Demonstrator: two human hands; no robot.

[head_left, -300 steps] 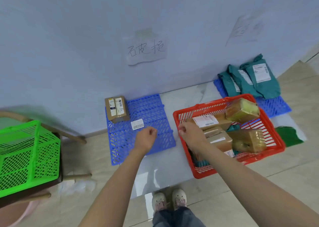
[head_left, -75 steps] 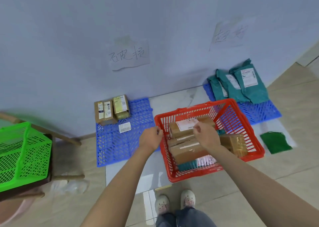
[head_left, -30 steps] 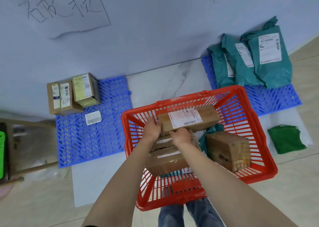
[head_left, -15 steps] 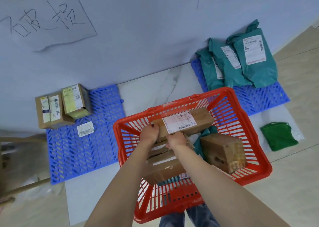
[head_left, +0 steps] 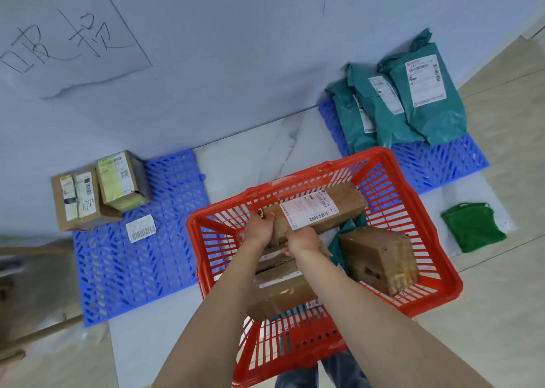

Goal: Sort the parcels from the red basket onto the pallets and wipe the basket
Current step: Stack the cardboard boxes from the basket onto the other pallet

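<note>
Both hands inside the red basket (head_left: 436, 293), closed on one long brown box (head_left: 339, 208) (white label up). Left hand (head_left: 259, 228) wrapped round the box's left end, right hand (head_left: 300, 241) gripping its near edge just beside the left. Box lying across the basket's far half, atop other cartons (head_left: 280, 293). To its right, a squarer brown box (head_left: 380, 258) resting in the basket, apart from the hands, a bit of teal bag (head_left: 339, 240) wedged between. Left pallet (head_left: 132, 269) carrying two small boxes (head_left: 100, 187) at its far corner and a loose label (head_left: 141, 228). Right pallet (head_left: 442, 163) behind the basket, stacked with teal bags (head_left: 413, 107). Green cloth (head_left: 472, 228) on the floor right of the basket, well apart from both hands.
</note>
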